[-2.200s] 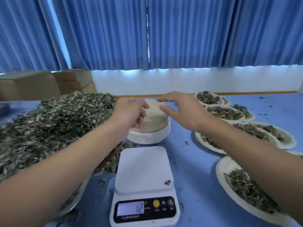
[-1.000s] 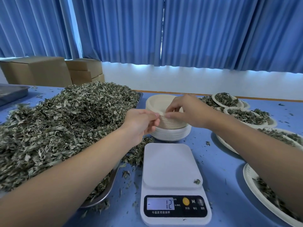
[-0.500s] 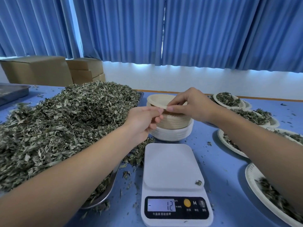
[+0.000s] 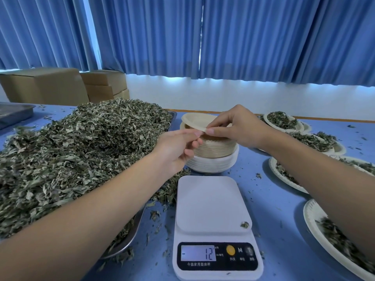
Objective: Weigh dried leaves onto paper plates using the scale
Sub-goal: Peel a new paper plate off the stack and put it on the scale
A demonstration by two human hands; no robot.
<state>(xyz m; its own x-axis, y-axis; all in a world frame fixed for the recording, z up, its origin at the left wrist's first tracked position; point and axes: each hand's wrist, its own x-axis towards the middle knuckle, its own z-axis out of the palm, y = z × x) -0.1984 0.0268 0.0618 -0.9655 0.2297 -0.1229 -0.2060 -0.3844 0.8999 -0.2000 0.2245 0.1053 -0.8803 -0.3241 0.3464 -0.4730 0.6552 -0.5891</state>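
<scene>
Rim of top plate [image 4: 194,120] pinched by left hand [image 4: 176,151] and right hand [image 4: 241,128]; a plate clinging from stack [image 4: 215,148] beneath them would skew weights.

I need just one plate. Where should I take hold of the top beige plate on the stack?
Grip the thin near rim, coming from the scale side: the top plate sits partly raised off the stack, rim exposed where the right hand pinches it.

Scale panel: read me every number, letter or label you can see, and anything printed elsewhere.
"- 12": display of the scale.
"M": right of the yellow button.
Chinese line under the display and the small button captions: too blurred to read.
Nothing legible elsewhere.
</scene>
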